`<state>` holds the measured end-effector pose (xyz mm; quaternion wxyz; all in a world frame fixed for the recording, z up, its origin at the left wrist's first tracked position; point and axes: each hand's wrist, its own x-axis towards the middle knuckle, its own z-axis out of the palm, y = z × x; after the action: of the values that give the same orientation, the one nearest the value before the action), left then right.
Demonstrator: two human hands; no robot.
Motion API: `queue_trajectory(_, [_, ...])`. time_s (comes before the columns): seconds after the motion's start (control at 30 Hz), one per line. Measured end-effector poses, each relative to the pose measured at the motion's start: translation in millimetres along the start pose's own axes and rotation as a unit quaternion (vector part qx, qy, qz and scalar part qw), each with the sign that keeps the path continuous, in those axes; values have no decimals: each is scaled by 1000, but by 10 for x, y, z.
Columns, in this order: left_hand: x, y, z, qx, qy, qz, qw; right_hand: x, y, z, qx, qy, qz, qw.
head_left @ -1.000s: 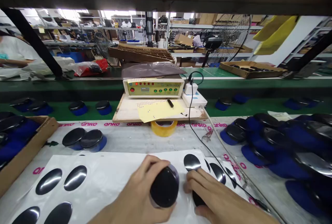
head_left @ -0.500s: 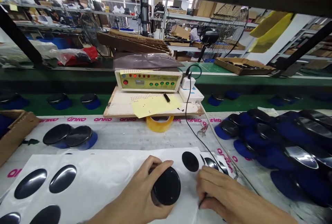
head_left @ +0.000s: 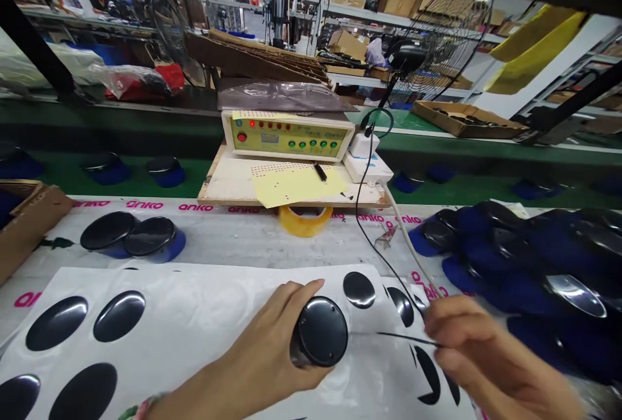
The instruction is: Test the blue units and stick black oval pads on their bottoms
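Note:
My left hand (head_left: pixel 276 336) is wrapped round a dark cylindrical part (head_left: pixel 323 331) with a round, glossy black end facing up; small holes or dots mark that end. Whether the part touches the white sheet below cannot be told. To its right, my right hand (head_left: pixel 479 345) is closed in a pinch, blurred by motion. A thin dark strip (head_left: pixel 408 338) runs left from its fingertips toward the part; its kind is unclear. Beneath both hands lies a white sheet (head_left: pixel 194 329) with black oval stickers (head_left: pixel 359 290), some at the right partly cut off from view.
Blue parts with black tops (head_left: pixel 490 245) crowd the right side; two more (head_left: pixel 155 238) stand at left. Behind are a roll of yellow tape (head_left: pixel 305 222), a control box (head_left: pixel 289 138) on a board and a black cable (head_left: pixel 374 248). A cardboard box (head_left: pixel 36 219) is at far left.
My right hand has moved right, away from the cylindrical part, and a thin dark strip now shows at its fingers. My left hand still holds the part. The view has shifted slightly.

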<state>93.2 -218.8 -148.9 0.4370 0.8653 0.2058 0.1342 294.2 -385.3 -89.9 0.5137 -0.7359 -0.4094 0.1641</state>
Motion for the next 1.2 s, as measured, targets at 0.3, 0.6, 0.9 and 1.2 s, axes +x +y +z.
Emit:
queue_trajectory(0.3, [3, -6, -6, -3, -2, 4, 1000, -27, -244, 791, 215, -28, 144, 966])
queue_trajectory(0.6, [20, -3, 2, 11, 9, 16, 1000, -2, -168, 916, 219, -43, 172, 959])
queue_trajectory(0.9, [6, -27, 22, 19, 12, 30, 999, 3, -184, 920, 168, -59, 178, 968])
queue_trajectory(1.2, [17, 1, -6, 12, 7, 18, 1000, -27, -221, 931, 95, -64, 137, 984])
